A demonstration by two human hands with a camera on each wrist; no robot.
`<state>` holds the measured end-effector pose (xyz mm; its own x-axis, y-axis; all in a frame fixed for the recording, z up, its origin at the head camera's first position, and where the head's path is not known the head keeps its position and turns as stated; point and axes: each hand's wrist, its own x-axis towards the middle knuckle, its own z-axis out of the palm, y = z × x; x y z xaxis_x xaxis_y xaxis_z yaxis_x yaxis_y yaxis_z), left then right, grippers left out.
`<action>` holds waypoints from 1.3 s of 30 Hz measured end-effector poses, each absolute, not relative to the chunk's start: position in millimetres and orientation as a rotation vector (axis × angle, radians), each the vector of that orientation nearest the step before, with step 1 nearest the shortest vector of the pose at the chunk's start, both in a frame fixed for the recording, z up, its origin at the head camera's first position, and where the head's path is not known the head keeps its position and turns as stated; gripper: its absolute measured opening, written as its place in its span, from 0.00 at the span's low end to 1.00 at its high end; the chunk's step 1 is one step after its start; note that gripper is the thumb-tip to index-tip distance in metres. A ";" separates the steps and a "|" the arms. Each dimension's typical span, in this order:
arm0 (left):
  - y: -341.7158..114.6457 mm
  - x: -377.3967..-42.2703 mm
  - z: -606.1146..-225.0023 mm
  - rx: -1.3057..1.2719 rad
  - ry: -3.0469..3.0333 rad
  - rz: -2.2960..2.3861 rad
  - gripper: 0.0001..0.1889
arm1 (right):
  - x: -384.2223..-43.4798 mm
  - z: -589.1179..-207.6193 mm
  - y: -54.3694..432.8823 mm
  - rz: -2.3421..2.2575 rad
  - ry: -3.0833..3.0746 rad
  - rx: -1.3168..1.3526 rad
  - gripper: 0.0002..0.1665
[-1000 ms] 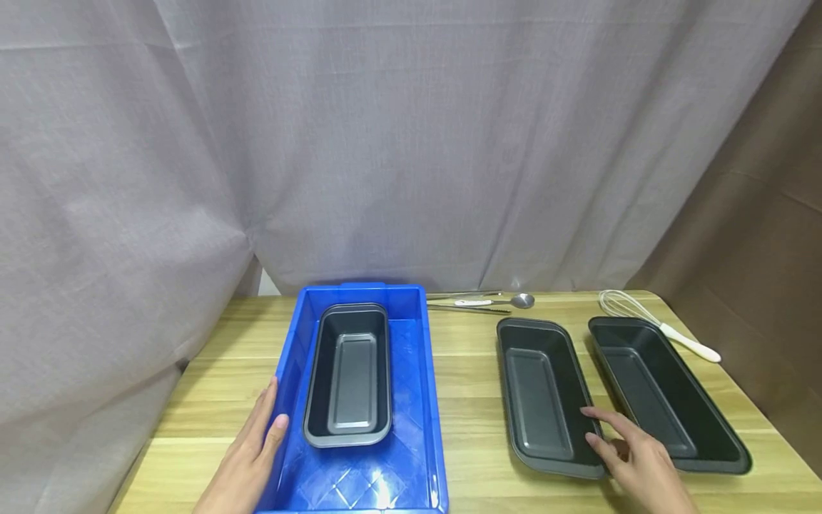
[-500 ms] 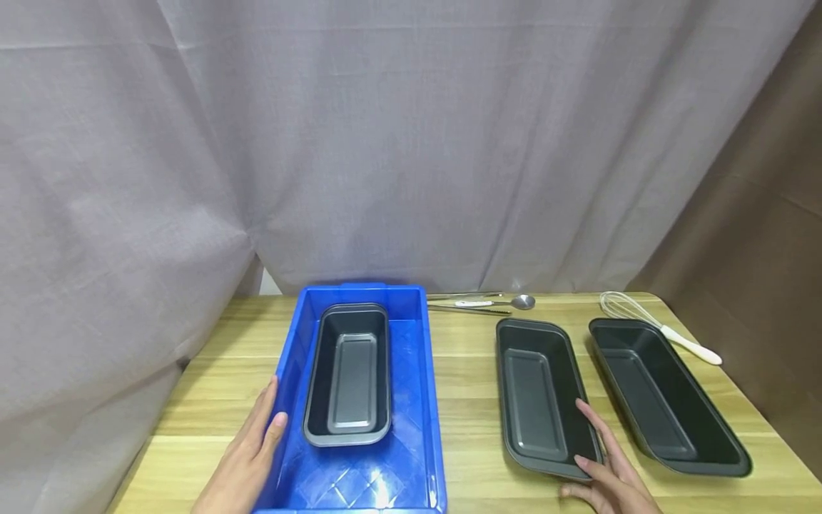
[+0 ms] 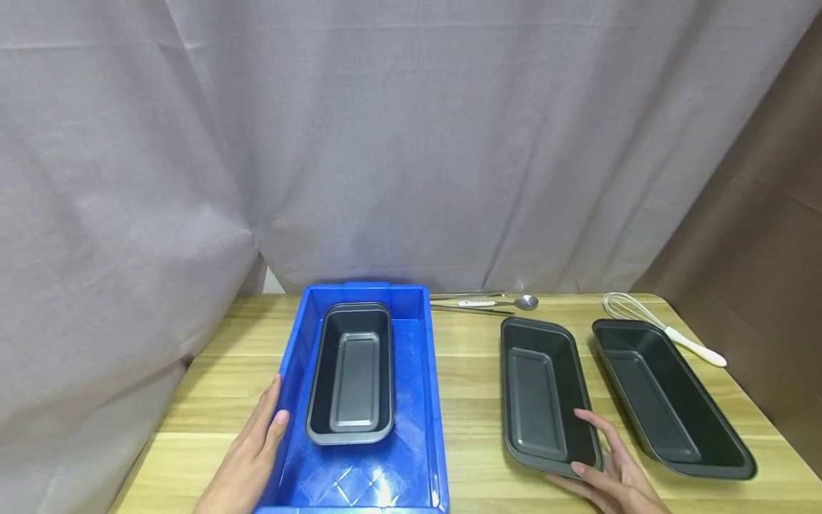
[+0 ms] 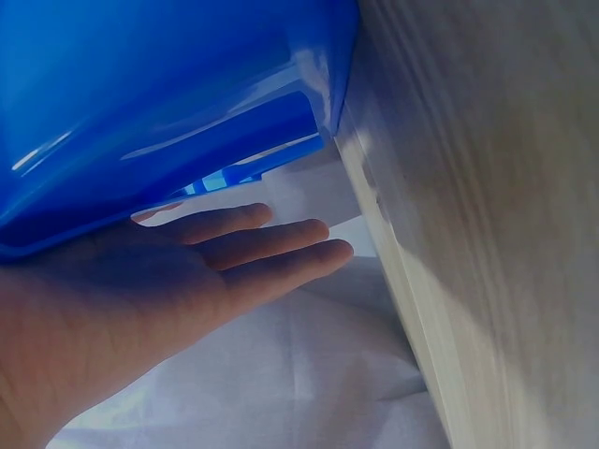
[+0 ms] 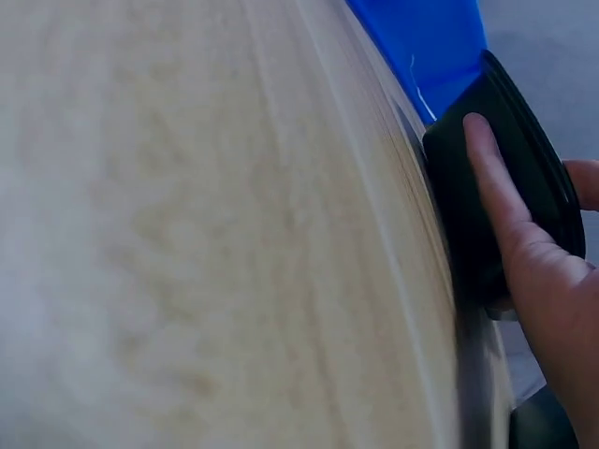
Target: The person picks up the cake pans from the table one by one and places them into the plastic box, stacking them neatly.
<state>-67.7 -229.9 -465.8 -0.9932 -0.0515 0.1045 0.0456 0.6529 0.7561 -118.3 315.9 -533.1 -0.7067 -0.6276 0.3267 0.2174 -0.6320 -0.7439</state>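
In the head view my left hand (image 3: 244,450) rests at the left rim of a blue plastic bin (image 3: 439,428). Its thumb lies over the rim; the left wrist view shows the other fingers (image 4: 281,267) straight along the bin's outside. My right hand (image 3: 613,467) grips the near right corner of a dark loaf pan (image 3: 539,407), with fingertips inside the rim. A digit presses the pan's outer wall (image 5: 459,178) in the right wrist view. Inside the bin sits a second dark loaf pan (image 3: 355,382).
A third loaf pan (image 3: 671,400) lies to the right, with a white-handled whisk (image 3: 693,346) behind it. Along the table's back edge lie a spoon (image 3: 525,303) and thin metal utensils (image 3: 472,309). Grey curtains (image 3: 411,143) hang behind the wooden table (image 3: 472,400).
My right hand has shifted from the right rim of the middle loaf pan around to its near corner and taken hold there. My left hand has stayed at the bin.
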 end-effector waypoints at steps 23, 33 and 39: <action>-228.7 -68.2 -459.9 0.028 -2.787 -1.242 0.33 | -110.0 -466.5 245.6 -2.328 1.206 -0.569 0.49; -229.6 -68.5 -459.4 0.040 -2.792 -1.260 0.33 | -109.1 -420.0 178.3 -2.223 1.362 -0.427 0.49; -229.2 -69.2 -459.8 0.035 -2.789 -1.281 0.33 | -108.5 -406.0 141.7 -2.193 1.328 -0.440 0.50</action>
<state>-69.2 -229.2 -459.8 -0.9971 -0.0509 0.0557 0.0091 0.6519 0.7582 -108.5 141.7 -406.0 -0.8046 -0.5938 0.0026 0.2728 -0.3735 -0.8866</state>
